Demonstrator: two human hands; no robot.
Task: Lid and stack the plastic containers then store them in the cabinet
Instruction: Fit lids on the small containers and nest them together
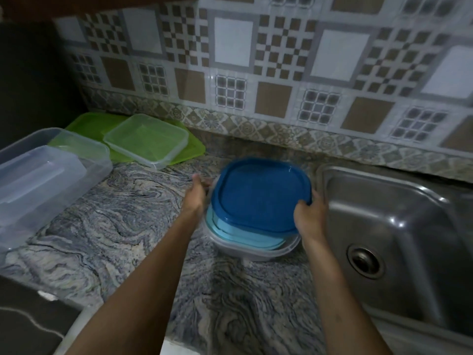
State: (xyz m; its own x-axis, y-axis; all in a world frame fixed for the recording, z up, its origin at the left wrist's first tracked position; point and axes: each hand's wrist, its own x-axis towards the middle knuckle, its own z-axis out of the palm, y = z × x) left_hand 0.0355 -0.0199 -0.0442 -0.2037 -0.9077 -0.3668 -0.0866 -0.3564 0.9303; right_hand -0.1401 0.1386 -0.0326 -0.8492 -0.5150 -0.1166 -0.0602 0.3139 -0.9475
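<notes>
A stack of square plastic containers stands on the marbled counter [107,226] beside the sink. Its top is a dark blue lid [261,193], tilted; below it show a light blue lid [225,226] and a clear container [253,252]. My right hand [311,216] grips the dark blue lid's right front edge. At the stack's left side is my left hand [197,194], its fingers hidden behind the containers. At the back left lies a clear square container [146,142] on green lids [89,124].
Two large clear rectangular containers [43,172], one nested in the other, sit at the left edge. A steel sink [399,226] with a drain lies right of the stack. A tiled wall [256,73] runs behind the counter.
</notes>
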